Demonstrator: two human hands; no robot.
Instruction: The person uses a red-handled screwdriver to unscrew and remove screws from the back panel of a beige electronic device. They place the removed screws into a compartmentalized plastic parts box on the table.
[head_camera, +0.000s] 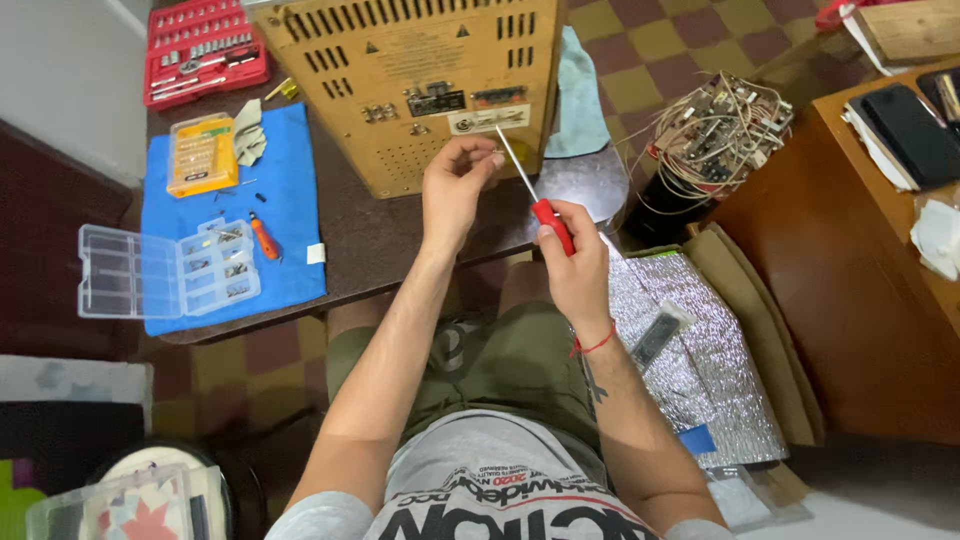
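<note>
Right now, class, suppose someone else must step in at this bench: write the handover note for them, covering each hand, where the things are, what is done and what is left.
Right hand: closed round the red handle of a screwdriver, shaft pointing up toward the yellow perforated panel.
Left hand: raised at the shaft's tip, fingers pinched there; whether they hold a screw is too small to tell.
The panel stands on the dark table. Left of it, a blue mat carries a clear parts organiser, open, and an orange bit case; behind them sits a red socket set.
Done: cannot tell which screws are out.
Left: the panel is still in place.
</note>
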